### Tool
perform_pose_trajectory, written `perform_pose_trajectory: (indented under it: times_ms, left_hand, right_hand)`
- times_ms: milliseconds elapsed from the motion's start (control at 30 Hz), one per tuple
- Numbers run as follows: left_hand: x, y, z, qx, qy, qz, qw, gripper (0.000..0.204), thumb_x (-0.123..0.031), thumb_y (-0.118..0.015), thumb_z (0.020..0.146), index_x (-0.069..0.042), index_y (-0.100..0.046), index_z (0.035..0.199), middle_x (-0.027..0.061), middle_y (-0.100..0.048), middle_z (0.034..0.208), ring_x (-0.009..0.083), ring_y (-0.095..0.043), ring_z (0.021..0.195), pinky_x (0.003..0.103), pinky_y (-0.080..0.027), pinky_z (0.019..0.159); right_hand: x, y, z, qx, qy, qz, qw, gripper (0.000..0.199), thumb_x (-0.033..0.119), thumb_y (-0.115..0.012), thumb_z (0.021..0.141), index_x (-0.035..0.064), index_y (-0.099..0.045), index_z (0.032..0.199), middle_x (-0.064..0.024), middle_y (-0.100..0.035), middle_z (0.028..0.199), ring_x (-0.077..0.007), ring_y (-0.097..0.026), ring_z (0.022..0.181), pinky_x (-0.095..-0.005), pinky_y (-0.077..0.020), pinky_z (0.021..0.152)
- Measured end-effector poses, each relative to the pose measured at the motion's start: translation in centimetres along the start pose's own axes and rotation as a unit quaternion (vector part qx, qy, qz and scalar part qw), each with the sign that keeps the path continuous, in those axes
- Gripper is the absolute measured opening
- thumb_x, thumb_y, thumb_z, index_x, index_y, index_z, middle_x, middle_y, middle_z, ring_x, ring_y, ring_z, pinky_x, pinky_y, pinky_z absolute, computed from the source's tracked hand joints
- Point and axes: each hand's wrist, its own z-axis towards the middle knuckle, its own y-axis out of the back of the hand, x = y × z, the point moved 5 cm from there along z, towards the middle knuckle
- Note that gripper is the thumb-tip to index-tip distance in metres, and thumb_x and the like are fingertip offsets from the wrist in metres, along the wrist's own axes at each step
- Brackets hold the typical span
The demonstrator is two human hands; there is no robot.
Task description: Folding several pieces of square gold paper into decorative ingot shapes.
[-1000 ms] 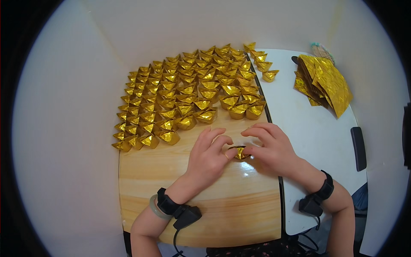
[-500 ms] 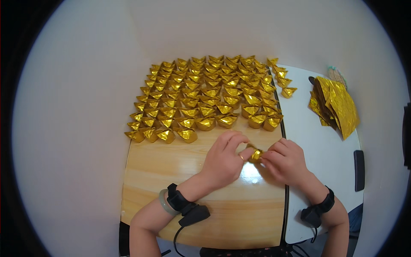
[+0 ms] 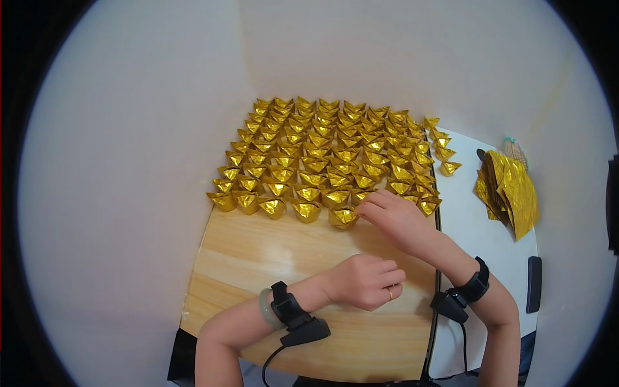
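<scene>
At the front row's right end, a folded gold paper ingot (image 3: 343, 218) stands on the wooden tabletop. Thumb and fingers of my right hand (image 3: 392, 219) pinch its right-hand tip. Nearer to me, my left hand (image 3: 366, 282) hovers over the bare wood with its fingers curled in and nothing visible in them; a ring is on one finger. Beyond both hands, several rows of matching gold paper ingots (image 3: 282, 174) fill the far part of the table. My right hand hides a few of them.
To the right, past a dark seam, lies a white tabletop (image 3: 461, 258). It carries a stack of gold foil sheets (image 3: 512, 193), a dark flat bar (image 3: 534, 284) and a short line of ingots (image 3: 443, 153). Pale walls (image 3: 142, 161) stand close behind and at the sides.
The ingot was between both hands over the middle of the table. My right hand has carried it left to the front row's end; my left hand has let go and drawn back nearer.
</scene>
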Motion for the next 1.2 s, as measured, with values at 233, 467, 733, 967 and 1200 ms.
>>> perform_pose_trajectory:
  times_ms: [233,467,733,967,1200]
  left_hand:
    - [0.1,-0.2,-0.3,-0.014,0.005,-0.026,1.000,0.011,-0.006,-0.067,0.067,-0.007,-0.057,0.071,0.0001,-0.053,0.075,0.0146,-0.052,0.060,0.027,-0.042,0.046]
    - [0.4,-0.5,-0.1,0.006,0.012,-0.033,0.999,0.012,-0.005,-0.068,0.067,-0.008,-0.058,0.070,0.0001,-0.056,0.076,0.0145,-0.055,0.060,0.026,-0.043,0.046]
    - [0.4,-0.4,0.1,0.053,0.034,-0.026,0.998,0.016,-0.004,-0.069,0.062,-0.011,-0.061,0.074,0.0002,-0.059,0.077,0.0148,-0.058,0.059,0.025,-0.046,0.048]
    - [0.7,-0.6,0.0,0.044,0.055,-0.021,0.997,0.015,-0.003,-0.068,0.063,-0.011,-0.060,0.074,0.0000,-0.060,0.076,0.0150,-0.057,0.057,0.026,-0.046,0.046]
    - [1.1,-0.4,-0.3,0.064,0.074,-0.004,0.995,0.014,-0.004,-0.069,0.065,-0.011,-0.060,0.074,-0.0003,-0.060,0.076,0.0156,-0.058,0.058,0.027,-0.046,0.046]
  right_hand:
    - [-0.2,-1.8,0.9,-0.020,0.011,-0.011,1.000,0.019,0.010,-0.060,0.082,0.0066,-0.061,0.100,-0.0076,-0.059,0.093,-0.0267,-0.060,0.088,-0.0360,-0.0511,0.072]
    - [0.1,-0.7,0.7,-0.068,0.004,-0.027,0.997,0.028,0.011,-0.063,0.079,0.0079,-0.062,0.108,-0.0072,-0.060,0.095,-0.0257,-0.061,0.088,-0.0354,-0.0515,0.073]
    - [-8.2,8.9,-7.7,-0.191,-0.237,-0.193,0.933,0.035,0.012,-0.071,0.081,0.0075,-0.061,0.115,-0.0112,-0.064,0.108,-0.0311,-0.060,0.101,-0.0414,-0.0494,0.087]
    - [-15.7,11.6,-23.4,-0.126,-0.430,-0.463,0.765,0.061,0.039,-0.061,0.091,-0.0044,-0.046,0.131,-0.0254,-0.052,0.129,-0.0420,-0.048,0.121,-0.0476,-0.0394,0.102]
    - [-16.3,11.0,-27.0,-0.034,-0.573,-0.297,0.763,0.038,0.032,-0.059,0.092,0.0045,-0.058,0.118,-0.0184,-0.068,0.085,-0.0374,-0.066,0.079,-0.0478,-0.0510,0.070]
